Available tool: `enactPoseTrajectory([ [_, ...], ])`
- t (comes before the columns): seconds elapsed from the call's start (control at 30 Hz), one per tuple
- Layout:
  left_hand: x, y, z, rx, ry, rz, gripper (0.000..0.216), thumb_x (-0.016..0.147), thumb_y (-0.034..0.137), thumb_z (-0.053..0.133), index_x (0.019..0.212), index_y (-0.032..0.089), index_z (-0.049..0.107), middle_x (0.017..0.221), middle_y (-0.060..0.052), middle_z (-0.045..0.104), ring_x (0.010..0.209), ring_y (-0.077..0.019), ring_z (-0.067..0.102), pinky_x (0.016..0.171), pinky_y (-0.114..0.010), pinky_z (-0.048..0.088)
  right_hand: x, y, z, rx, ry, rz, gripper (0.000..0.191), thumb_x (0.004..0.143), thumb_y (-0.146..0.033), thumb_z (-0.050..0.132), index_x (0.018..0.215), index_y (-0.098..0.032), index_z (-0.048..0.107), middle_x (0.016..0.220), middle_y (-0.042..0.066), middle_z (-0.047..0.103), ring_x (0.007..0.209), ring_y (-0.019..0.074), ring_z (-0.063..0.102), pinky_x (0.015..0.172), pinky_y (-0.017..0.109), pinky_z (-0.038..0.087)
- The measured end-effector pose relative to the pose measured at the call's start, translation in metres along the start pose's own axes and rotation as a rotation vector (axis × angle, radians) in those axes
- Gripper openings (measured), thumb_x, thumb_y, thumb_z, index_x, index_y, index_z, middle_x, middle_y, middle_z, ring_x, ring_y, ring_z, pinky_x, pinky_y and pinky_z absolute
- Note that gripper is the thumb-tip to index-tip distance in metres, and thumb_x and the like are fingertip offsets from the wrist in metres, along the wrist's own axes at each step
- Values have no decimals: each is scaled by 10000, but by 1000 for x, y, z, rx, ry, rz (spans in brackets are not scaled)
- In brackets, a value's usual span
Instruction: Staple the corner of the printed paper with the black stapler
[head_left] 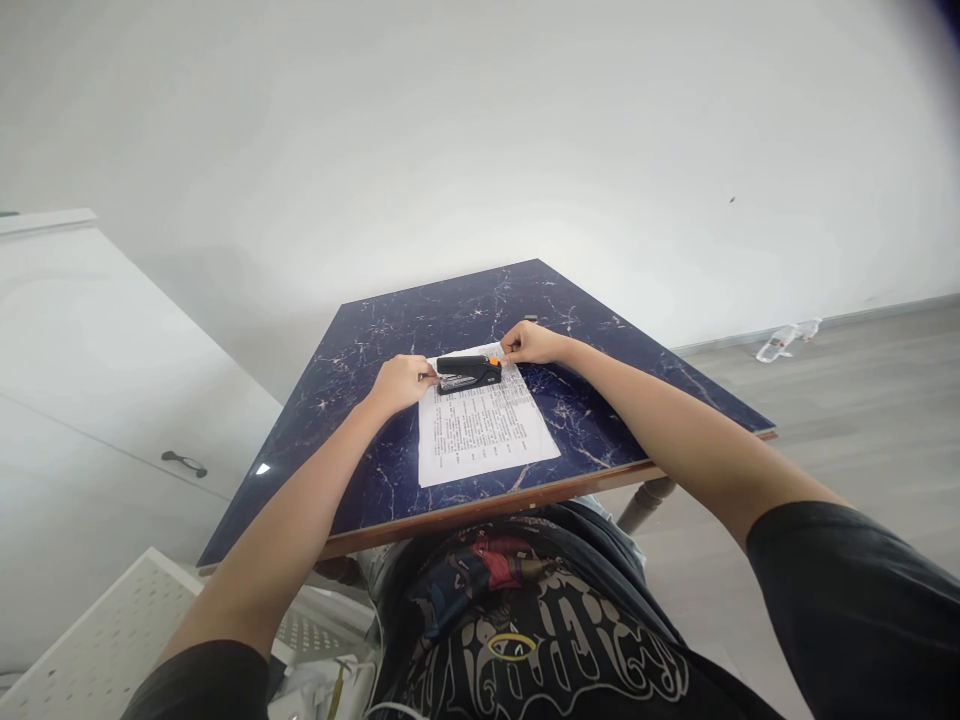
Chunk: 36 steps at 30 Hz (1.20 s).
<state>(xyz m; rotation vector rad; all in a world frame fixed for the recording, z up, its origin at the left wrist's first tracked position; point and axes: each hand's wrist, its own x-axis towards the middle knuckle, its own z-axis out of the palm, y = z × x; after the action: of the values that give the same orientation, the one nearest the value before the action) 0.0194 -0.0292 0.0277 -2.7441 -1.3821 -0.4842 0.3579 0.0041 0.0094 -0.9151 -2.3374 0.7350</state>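
Observation:
A printed sheet of paper (484, 435), perhaps a small stack, lies on the dark blue marbled table (375, 500). Across its upper part rests a black stapler (466, 375) with an orange piece at its right end; its jaws face left. My left hand (403, 382) is closed at the upper left edge of the paper, fingertips right by the stapler's jaws. At the upper right corner, my right hand (527, 343) pinches the paper, close to the stapler's orange end. The fingertips of both hands are partly hidden.
A small dark object (531, 317) lies toward the table's far side. White cabinet (112, 400) with a dark handle stands to the left, and a perforated white shelf (105, 640) is below it. A clear plastic item (784, 342) sits on the floor by the wall.

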Motion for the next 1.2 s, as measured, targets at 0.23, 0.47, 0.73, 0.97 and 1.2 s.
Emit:
enactPoseTrajectory([
  [0.23,-1,7,-3,32,-9,-23,196,911,277,677,933,234,868,931,-55,796,900,-253,735,684,-330,465,0,-5,1,-5,-10,18,422,773,-468,765,586,-197,500,563,-58,401,570,102,328,575,292,249],
  [0.47,0,8,0,18,-1,-13,177,898,245,695,924,225,869,923,-59,797,878,-255,736,684,-330,466,0,-8,2,-16,-15,15,436,771,-458,755,569,-206,463,562,-64,382,568,100,316,579,294,249],
  [0.73,0,2,-6,-43,3,-26,150,890,311,721,871,244,854,879,-49,795,831,-249,725,671,-325,469,-3,-16,-10,-67,-15,-14,493,784,-472,797,572,-215,434,571,-64,347,576,107,286,583,314,233],
  [0.97,-1,-24,1,-69,161,-433,254,943,414,693,1054,212,799,1048,-104,813,985,-301,748,850,-379,537,4,-53,0,-50,309,-25,424,943,-553,678,705,-214,588,662,-7,516,618,145,411,647,343,361],
  [1.2,5,-26,27,-128,28,-422,166,868,319,766,954,179,740,1057,-146,773,1018,-316,727,919,-393,540,27,-73,51,-314,129,-135,471,946,-552,700,1239,-183,699,1174,147,694,1046,310,639,837,420,496],
])
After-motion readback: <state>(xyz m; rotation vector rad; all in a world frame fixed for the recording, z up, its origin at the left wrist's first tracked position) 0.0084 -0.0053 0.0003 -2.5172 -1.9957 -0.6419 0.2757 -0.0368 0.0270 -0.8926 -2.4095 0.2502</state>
